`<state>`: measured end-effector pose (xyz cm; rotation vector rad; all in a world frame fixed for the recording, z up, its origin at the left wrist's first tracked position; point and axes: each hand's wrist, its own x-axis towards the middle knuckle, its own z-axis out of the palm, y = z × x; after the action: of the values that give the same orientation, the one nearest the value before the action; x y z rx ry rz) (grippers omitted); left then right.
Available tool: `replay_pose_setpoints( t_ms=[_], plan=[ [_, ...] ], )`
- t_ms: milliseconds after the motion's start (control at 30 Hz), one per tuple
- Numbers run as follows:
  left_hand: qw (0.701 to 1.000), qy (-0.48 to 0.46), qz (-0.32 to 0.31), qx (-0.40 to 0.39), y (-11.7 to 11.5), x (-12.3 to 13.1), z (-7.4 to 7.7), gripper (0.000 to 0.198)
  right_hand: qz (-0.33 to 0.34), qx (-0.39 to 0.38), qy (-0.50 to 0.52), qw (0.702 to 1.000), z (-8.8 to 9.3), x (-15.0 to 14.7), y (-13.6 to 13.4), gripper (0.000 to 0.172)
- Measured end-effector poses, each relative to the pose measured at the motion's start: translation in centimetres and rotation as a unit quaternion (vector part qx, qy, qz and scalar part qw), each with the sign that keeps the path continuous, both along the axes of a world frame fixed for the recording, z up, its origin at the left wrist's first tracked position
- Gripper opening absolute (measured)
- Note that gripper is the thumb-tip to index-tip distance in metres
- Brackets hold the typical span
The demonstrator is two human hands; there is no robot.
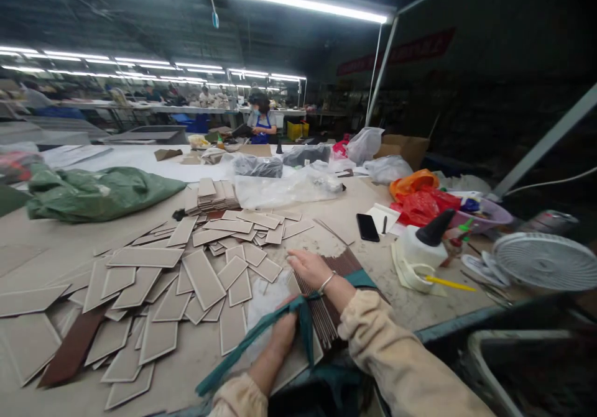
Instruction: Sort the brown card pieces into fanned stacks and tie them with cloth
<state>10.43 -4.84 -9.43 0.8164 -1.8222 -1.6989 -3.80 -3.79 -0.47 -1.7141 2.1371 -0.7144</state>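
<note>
With the hands taken as the dial's centre, a brown strip [72,345] is lying toward nine o'clock, flat among pale-edged beige pieces [202,278]. At ten, a crumpled green bag [102,193] is resting on the table [186,398]. The beige pieces are spreading from nine round to eleven, overlapping at all angles, and a neater pile [217,194] of similar pieces is standing behind them. Between eleven and twelve, well back, a person in a blue apron [265,126] is facing this way.

The left hand [282,333] is reaching in from seven o'clock beneath a teal strip [247,344]; cloth is covering its fingers, so I cannot tell whether they are gripping anything. Clear plastic [289,188] is lying at twelve.

The right hand [310,269] is coming in from four o'clock, a bracelet [326,283] circling its wrist; its fingers are stretching out leftward, loosely extended, over the far part of a brown-edged stack [326,320]. This stack is sitting at the centre, just right of the left hand, with teal cloth crossing it.

Between one and two, a phone [367,227] is lying flat. At two, a red bag [422,209] is bunching up. A white bottle [420,249] with a black cone is standing nearer three, and a yellow stick [450,283] and a fan [548,260] are lying beyond it.
</note>
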Motion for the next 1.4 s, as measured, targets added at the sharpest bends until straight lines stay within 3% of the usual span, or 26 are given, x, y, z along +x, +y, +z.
replay_pose_setpoints(
  t_ms=[100, 267, 433, 600, 767, 1133, 1300, 1400],
  plan=[
    [0.998, 0.014, -0.031, -0.048, -0.3, 0.8, -0.6, 0.028, 0.004, 0.059, 0.028, 0.998, -1.3, -3.7, -1.5, 0.039],
    [0.998, -0.013, -0.031, -0.058, -0.5, 0.6, -0.7, 0.033, 0.041, 0.129, 0.07, 0.988, -3.0, -3.7, -2.9, 0.043],
    [0.995, -0.034, -0.047, -0.079, -0.8, 0.7, -1.2, 0.031, 0.018, 0.153, 0.083, 0.985, -3.0, -3.9, -3.1, 0.051],
    [0.992, -0.037, -0.048, -0.111, -1.0, 0.8, -2.1, 0.033, -0.008, 0.143, 0.085, 0.986, -3.1, -7.0, -2.7, 0.054],
    [0.989, -0.05, -0.048, -0.129, -1.0, 0.8, -2.0, 0.032, -0.024, 0.215, 0.076, 0.973, -3.7, -9.9, -1.5, 0.066],
    [0.981, -0.071, -0.045, -0.173, -1.1, 0.7, -1.9, 0.035, -0.03, 0.151, 0.037, 0.987, -3.7, -9.8, 1.1, 0.051],
    [0.973, -0.092, -0.082, -0.196, -1.6, 0.9, -3.0, 0.035, -0.044, 0.131, 0.036, 0.99, -2.9, -9.5, 0.9, 0.049],
    [0.971, -0.095, -0.089, -0.201, -1.9, 0.9, -3.7, 0.035, -0.082, 0.083, 0.035, 0.993, -2.6, -11.1, 2.3, 0.041]
  ],
)
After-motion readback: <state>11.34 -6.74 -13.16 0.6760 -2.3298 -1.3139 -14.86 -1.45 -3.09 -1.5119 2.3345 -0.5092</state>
